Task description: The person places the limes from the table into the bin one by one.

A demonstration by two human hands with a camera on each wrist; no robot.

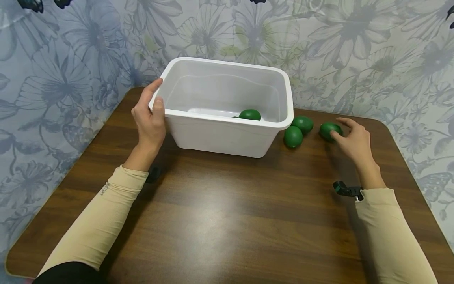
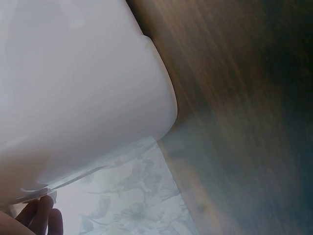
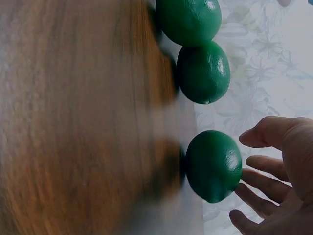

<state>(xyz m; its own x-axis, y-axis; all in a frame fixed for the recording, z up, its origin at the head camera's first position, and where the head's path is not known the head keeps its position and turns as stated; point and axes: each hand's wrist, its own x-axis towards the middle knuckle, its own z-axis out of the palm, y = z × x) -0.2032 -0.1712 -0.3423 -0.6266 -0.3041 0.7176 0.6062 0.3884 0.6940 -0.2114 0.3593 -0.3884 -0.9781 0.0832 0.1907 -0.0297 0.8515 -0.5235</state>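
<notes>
My left hand (image 1: 150, 120) grips the left end of a white plastic tub (image 1: 220, 132) at its rim. In the left wrist view its fingers (image 2: 44, 215) lie at the tub's edge. Inside the tub a lime (image 1: 250, 114) shows above the front rim, with a sliver of green beside it; the front wall hides the rest. On the right, my right hand (image 1: 356, 144) reaches around a single lime (image 1: 330, 131) on the table. In the right wrist view the thumb and spread fingers stand beside that lime (image 3: 213, 166), not closed round it.
Two more limes, one in front (image 1: 293, 137) and one behind (image 1: 302, 124), touch each other by the tub's right end. The brown wooden table (image 1: 213, 213) ends at the back against a flower-patterned wall (image 1: 354, 59).
</notes>
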